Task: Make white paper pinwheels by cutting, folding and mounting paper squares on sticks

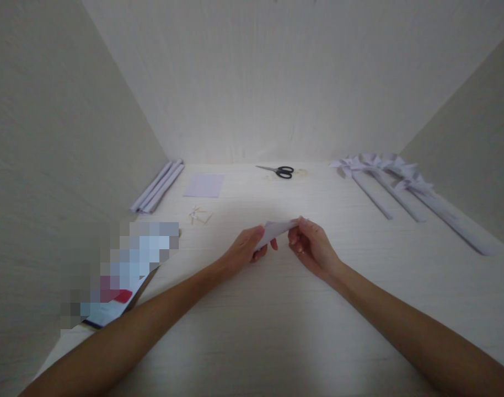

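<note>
So both hands are pinching one folded piece of paper (pixel 277 230) just above the middle of the table (pixel 277 331). The left hand (pixel 246 249) has a closed grip on its left end, the right hand (pixel 312 245) on its right end. Behind the paper, near the back wall, lie the scissors (pixel 280 171). Left of the scissors there's a flat paper sheet (pixel 204 185), then some paper rolls (pixel 157 187). Right of the scissors, paper pinwheels (pixel 384 171) lie in a row.

Scissors (pixel 282 171), paper pinwheels (pixel 384 168), rolled tubes (pixel 157 186)
</note>
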Demonstrator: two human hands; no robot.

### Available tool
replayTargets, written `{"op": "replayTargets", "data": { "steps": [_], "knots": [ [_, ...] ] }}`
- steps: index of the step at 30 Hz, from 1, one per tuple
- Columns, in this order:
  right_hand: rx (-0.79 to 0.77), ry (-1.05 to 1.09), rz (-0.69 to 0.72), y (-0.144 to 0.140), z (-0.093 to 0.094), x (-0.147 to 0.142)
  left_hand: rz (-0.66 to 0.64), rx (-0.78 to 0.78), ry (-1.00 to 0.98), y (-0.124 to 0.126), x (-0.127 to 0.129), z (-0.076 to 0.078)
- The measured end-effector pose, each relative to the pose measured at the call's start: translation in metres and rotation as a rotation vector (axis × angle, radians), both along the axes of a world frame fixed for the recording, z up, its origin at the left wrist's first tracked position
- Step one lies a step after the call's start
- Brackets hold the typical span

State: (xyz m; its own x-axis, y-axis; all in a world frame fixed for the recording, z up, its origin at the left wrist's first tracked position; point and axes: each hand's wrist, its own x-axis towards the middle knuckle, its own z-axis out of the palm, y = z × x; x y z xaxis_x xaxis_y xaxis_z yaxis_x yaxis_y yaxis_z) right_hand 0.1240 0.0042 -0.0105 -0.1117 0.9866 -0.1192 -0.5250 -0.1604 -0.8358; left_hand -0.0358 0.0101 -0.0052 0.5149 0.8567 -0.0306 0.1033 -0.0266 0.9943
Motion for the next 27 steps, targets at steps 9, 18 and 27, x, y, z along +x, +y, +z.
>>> {"op": "replayTargets", "data": {
  "steps": [9,18,27],
  "knots": [
    [0.023,0.002,0.004,0.000,0.001,0.002,-0.077,-0.066,-0.075,0.001,-0.001,0.001],
    [0.030,-0.064,0.012,-0.005,0.005,0.001,0.047,-0.233,-0.236,0.006,0.003,-0.013],
    [0.072,-0.102,-0.042,-0.006,-0.001,-0.003,0.364,-0.311,-0.174,0.003,0.007,-0.002]
  ]
}}
